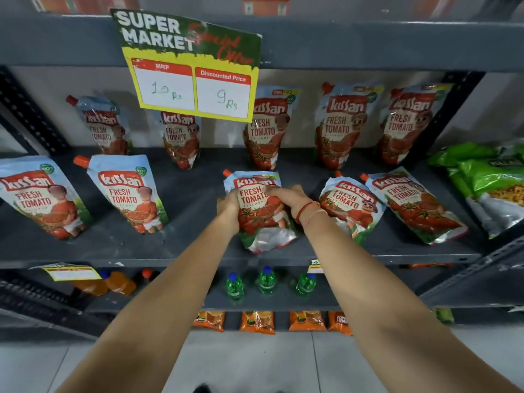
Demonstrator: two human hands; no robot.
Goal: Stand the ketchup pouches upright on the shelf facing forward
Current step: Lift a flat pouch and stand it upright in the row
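Hands: left hand and right hand, both clamped on the sides of the centre ketchup pouch, frame centre, front row of the grey shelf. Purpose, judged: steadying it on its base, label outward. Pouch: red-and-blue print, orange spout upper left, silver gusset showing below, leaning back. Neighbouring right pouch slumps; back row stands upright.
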